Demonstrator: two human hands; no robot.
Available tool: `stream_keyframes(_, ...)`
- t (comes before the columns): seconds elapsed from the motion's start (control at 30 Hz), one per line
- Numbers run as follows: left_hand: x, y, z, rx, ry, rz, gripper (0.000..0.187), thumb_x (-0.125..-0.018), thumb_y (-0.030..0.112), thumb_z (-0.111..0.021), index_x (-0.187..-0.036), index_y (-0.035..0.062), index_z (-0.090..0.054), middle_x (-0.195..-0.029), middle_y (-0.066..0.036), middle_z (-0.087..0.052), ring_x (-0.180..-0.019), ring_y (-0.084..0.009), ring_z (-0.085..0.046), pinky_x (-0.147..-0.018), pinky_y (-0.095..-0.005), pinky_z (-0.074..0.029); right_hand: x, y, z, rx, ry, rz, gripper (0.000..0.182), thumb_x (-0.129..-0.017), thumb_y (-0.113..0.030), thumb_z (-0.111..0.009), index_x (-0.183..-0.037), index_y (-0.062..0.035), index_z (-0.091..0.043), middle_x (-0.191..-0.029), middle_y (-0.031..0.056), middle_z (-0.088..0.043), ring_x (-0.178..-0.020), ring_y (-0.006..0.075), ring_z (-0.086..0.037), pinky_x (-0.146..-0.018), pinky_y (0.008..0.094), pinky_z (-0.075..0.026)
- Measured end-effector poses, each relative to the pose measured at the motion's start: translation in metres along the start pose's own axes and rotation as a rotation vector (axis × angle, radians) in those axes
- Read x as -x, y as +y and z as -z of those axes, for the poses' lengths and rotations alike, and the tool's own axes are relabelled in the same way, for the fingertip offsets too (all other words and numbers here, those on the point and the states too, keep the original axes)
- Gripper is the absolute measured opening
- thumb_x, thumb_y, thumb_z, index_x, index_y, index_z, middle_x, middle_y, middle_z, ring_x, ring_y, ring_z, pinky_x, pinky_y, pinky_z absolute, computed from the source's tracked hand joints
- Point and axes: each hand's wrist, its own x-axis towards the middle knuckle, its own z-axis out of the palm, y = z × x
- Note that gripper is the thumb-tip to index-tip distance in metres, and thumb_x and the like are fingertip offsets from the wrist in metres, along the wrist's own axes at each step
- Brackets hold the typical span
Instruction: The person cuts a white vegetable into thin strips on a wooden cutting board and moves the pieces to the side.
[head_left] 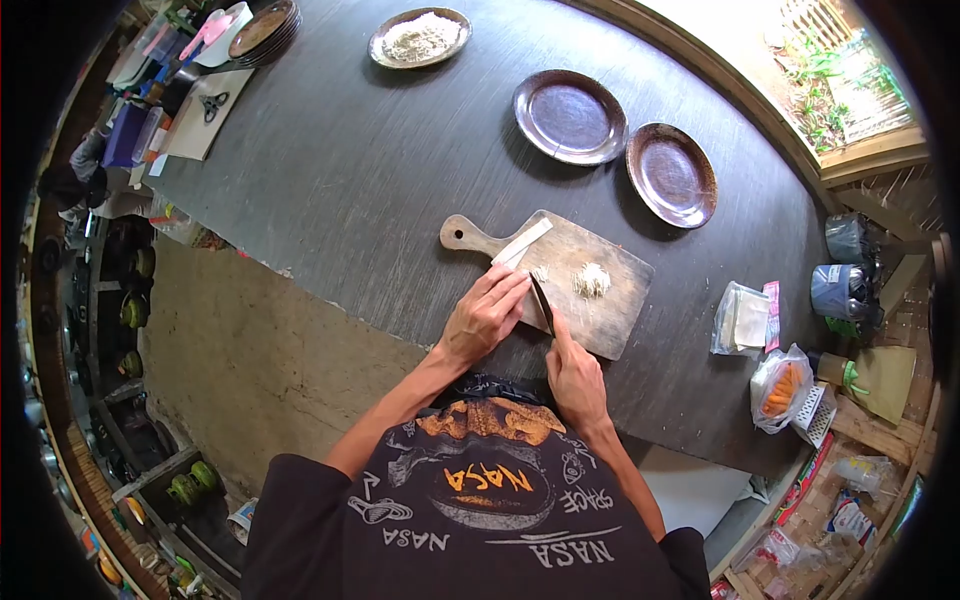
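Observation:
A wooden cutting board (622, 262) with a round handle lies on the dark table. My left hand (483, 315) presses its closed fingers on a pale flat strip (524, 243) near the board's left side. My right hand (577, 378) is wrapped round a knife (542, 303), whose dark blade rests by the strip's end, beside my left fingertips. A few thin pale shreds (541, 272) lie next to the blade. Further right on the board sits a small pile of pale shreds (591, 281).
Beyond the board stand two brown plates (570, 117) (671, 175) and a plate of pale shreds (420, 38). Bags, one with carrots (782, 388), lie at the right. Scissors (212, 106) and stacked plates (264, 34) are at the far left.

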Motion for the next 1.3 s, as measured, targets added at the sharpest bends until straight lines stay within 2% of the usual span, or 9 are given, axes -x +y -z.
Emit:
stream_keyframes(0.3,-0.002,0.002,0.002,0.014,0.026,0.029,0.034,-0.088,0.001,-0.074,-0.122,-0.0021,-0.072,-0.126,-0.012,-0.072,-0.125,-0.0305,-0.064,-0.109,-0.0420,-0.053,0.006,-0.008,0.007,0.050,-0.037,-0.074,0.067,-0.099,-0.010,-0.059,-0.162,-0.0142,-0.038,-0.084,0.0236,-0.067,-0.074,0.0441,-0.070,-0.067,0.0549,-0.056)
stream_keyframes(0.4,-0.001,0.000,-0.001,0.042,0.025,0.031,0.033,-0.089,0.001,-0.073,-0.122,-0.0018,-0.072,-0.126,-0.012,-0.072,-0.125,-0.0305,-0.064,-0.110,-0.0420,-0.053,0.011,-0.002,0.009,-0.005,-0.063,-0.076,0.067,-0.097,-0.005,-0.059,-0.161,-0.0100,-0.039,-0.089,0.0267,-0.067,-0.082,0.0449,-0.069,-0.075,0.0530,-0.053)
stream_keyframes(0.5,0.002,0.000,-0.003,0.028,0.013,0.018,0.033,-0.090,0.003,-0.072,-0.123,-0.0043,-0.071,-0.127,-0.014,-0.071,-0.128,-0.0307,-0.062,-0.112,-0.0417,-0.051,0.008,0.004,0.001,-0.012,-0.045,-0.041,0.067,-0.097,-0.005,-0.059,-0.161,-0.0093,-0.038,-0.090,0.0274,-0.067,-0.081,0.0454,-0.069,-0.074,0.0532,-0.053)
stream_keyframes(0.57,0.000,0.000,0.000,0.040,0.030,0.025,0.033,-0.089,0.001,-0.073,-0.122,-0.0018,-0.072,-0.126,-0.013,-0.072,-0.126,-0.0308,-0.064,-0.110,-0.0423,-0.053,0.001,0.003,-0.003,-0.011,0.013,0.015,0.068,-0.099,-0.010,-0.059,-0.162,-0.0138,-0.036,-0.084,0.0237,-0.067,-0.073,0.0444,-0.069,-0.068,0.0558,-0.056)
stream_keyframes(0.8,-0.003,0.002,-0.001,0.022,0.038,0.037,0.034,-0.089,0.001,-0.073,-0.122,-0.0017,-0.071,-0.127,-0.012,-0.072,-0.125,-0.0305,-0.064,-0.109,-0.0415,-0.053,-0.005,-0.011,0.000,0.061,-0.007,-0.051,0.068,-0.099,-0.010,-0.059,-0.163,-0.0146,-0.036,-0.084,0.0241,-0.068,-0.072,0.0452,-0.070,-0.067,0.0558,-0.056)
stream_keyframes(0.9,-0.002,0.000,0.001,0.012,0.037,0.033,0.034,-0.089,0.001,-0.072,-0.123,-0.0013,-0.071,-0.127,-0.012,-0.071,-0.125,-0.0306,-0.064,-0.109,-0.0416,-0.054,0.000,-0.012,0.006,0.086,-0.045,-0.095,0.068,-0.098,-0.010,-0.059,-0.163,-0.0158,-0.036,-0.084,0.0242,-0.068,-0.073,0.0451,-0.070,-0.068,0.0559,-0.056)
stream_keyframes(1.1,0.001,-0.001,-0.003,0.033,0.035,0.023,0.035,-0.089,0.001,-0.073,-0.124,-0.0010,-0.071,-0.127,-0.012,-0.071,-0.126,-0.0306,-0.064,-0.109,-0.0419,-0.053,0.008,0.001,0.003,0.033,-0.063,-0.055,0.070,-0.097,-0.005,-0.059,-0.162,-0.0099,-0.036,-0.091,0.0259,-0.068,-0.082,0.0442,-0.069,-0.076,0.0542,-0.054)
stream_keyframes(1.17,0.000,0.001,0.000,0.026,0.031,0.021,0.035,-0.089,0.001,-0.073,-0.123,-0.0012,-0.071,-0.128,-0.012,-0.071,-0.126,-0.0304,-0.064,-0.110,-0.0418,-0.053,0.004,0.002,-0.001,0.007,0.002,-0.004,0.072,-0.098,-0.010,-0.060,-0.164,-0.0171,-0.033,-0.085,0.0235,-0.068,-0.074,0.0450,-0.069,-0.068,0.0565,-0.055)
stream_keyframes(1.3,0.001,0.000,-0.002,0.034,0.041,0.025,0.033,-0.089,0.000,-0.073,-0.122,-0.0016,-0.071,-0.128,-0.012,-0.071,-0.126,-0.0306,-0.064,-0.110,-0.0420,-0.053,-0.003,-0.001,-0.004,0.011,0.003,-0.008,0.070,-0.098,-0.010,-0.060,-0.163,-0.0170,-0.035,-0.084,0.0232,-0.068,-0.074,0.0451,-0.069,-0.068,0.0561,-0.056)
